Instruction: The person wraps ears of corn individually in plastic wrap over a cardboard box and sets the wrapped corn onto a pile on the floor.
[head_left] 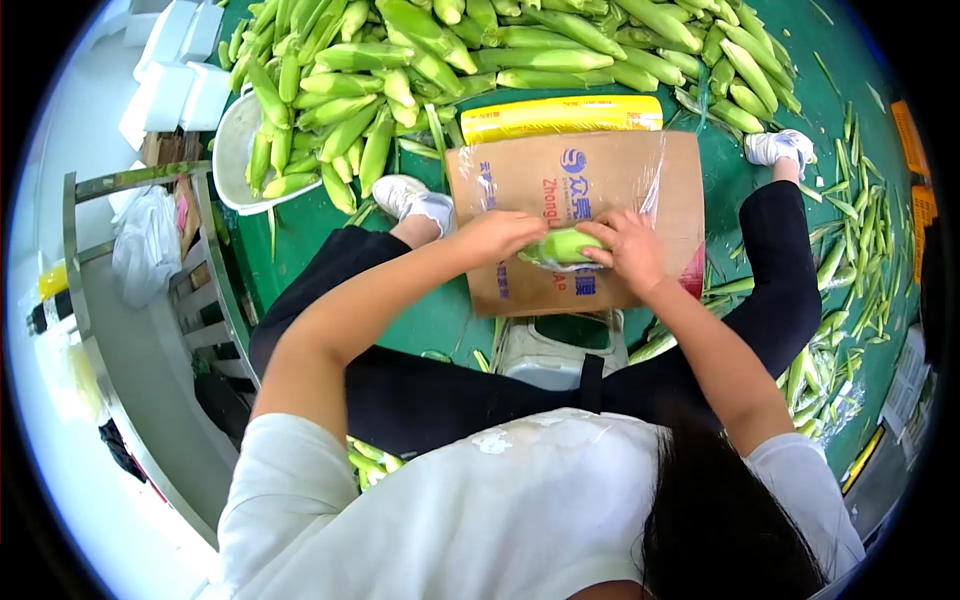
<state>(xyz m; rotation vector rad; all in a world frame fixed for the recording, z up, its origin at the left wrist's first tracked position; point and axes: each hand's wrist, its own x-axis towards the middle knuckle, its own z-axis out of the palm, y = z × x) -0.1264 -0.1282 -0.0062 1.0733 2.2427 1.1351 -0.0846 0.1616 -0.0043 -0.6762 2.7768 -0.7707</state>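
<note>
A short bundle of green corn [568, 246], with what looks like clear film around it, lies over the cardboard box in front of me. My left hand [500, 238] has its fingers closed at the corn's left end. My right hand [630, 250] grips the right end, with thumb and fingers on opposite sides. Beneath both hands is the brown printed cardboard box [490, 285], and a yellow roll [560, 118] lies along its far edge. Whether the bundle holds one ear or more, I cannot tell.
A large heap of corn [540, 60] covers the green floor [410, 335] beyond the box. At its left stands a white tub [232, 165]. Loose husks [850, 240] are strewn at the right. A metal rack [90, 290] and white foam boxes [185, 95] are on the left.
</note>
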